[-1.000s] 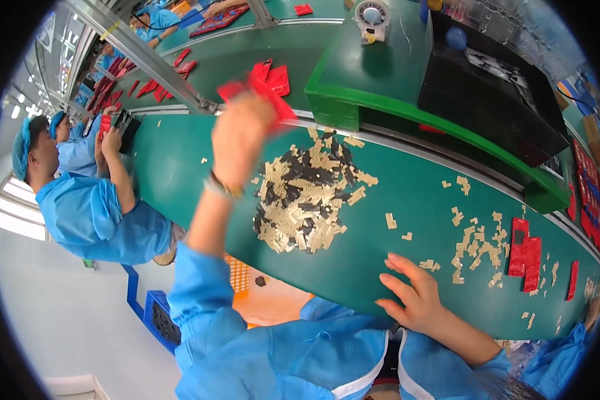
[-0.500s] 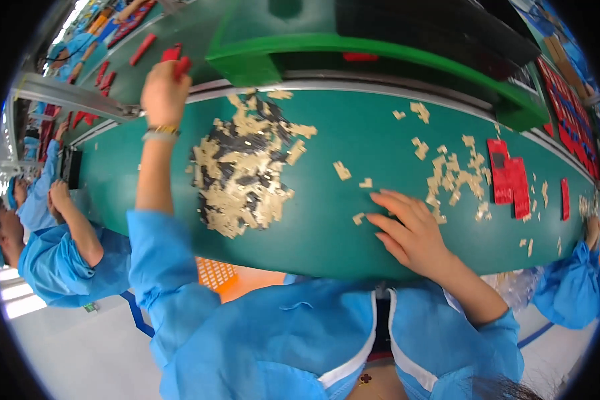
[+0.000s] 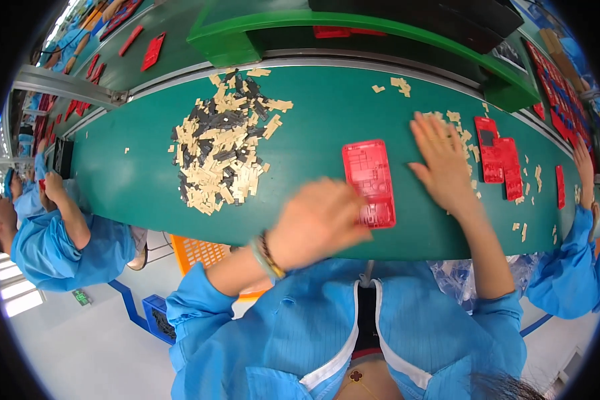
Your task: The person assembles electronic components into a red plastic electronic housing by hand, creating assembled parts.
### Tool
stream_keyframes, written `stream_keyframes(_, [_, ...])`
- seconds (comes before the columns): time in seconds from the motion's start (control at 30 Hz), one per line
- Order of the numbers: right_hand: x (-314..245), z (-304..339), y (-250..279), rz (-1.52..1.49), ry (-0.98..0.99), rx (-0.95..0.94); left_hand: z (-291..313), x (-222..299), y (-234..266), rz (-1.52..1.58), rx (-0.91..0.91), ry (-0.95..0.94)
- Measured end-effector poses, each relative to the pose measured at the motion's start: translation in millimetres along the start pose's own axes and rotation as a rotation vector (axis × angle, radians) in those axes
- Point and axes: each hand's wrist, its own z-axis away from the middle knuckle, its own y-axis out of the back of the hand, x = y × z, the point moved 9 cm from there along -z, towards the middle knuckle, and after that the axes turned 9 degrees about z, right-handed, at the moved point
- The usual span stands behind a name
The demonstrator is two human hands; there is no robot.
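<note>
A red plastic casing [image 3: 371,170] with moulded compartments lies on the green work surface in front of me. Over its lower left edge is my left hand [image 3: 321,217], blurred by motion; I cannot tell whether its fingers grip the casing. To the right of the casing, my right hand [image 3: 443,160] reaches forward with fingers stretched out. Its fingertips cover part of a loose scatter of small beige pieces [image 3: 453,116]. On the left lies a large mixed pile of beige and dark grey pieces [image 3: 223,143].
More red casings [image 3: 490,150] overlap at the right. A green shelf frame [image 3: 373,32] spans the back. Another red casing [image 3: 153,52] lies on the belt at the far left. Co-workers in blue sit at left and right. An orange basket [image 3: 197,252] stands below the table edge.
My left hand has come back from the far left belt to the middle front, where a red casing now lies. My right hand has moved forward to the beige scatter.
</note>
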Motion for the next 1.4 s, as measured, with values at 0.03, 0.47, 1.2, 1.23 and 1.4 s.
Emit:
stream_keyframes(0.03, [18.3, 12.5, -0.3, 0.027, -0.038, -0.005, -5.8, -12.7, 18.5, -0.099, 0.032, -0.067])
stream_keyframes(0.47, [-3.0, 29.2, 72.6, -0.289, 0.065, 0.446, 13.8, -131.0, 52.4, -0.183, 0.125, 0.429])
stream_keyframes(1.2, [-34.6, 6.7, 58.2, -0.504, 0.042, 0.364, 17.4, -118.6, 35.9, -0.057, -0.045, 0.443])
stream_keyframes(1.23, [-36.8, 6.0, 60.2, -0.51, 0.061, 0.366, 18.4, -118.6, 34.7, -0.056, -0.045, 0.444])
stream_keyframes(1.4, [-39.6, 5.8, 62.5, -0.505, 0.084, 0.379, 17.4, -117.4, 35.0, -0.077, -0.049, 0.448])
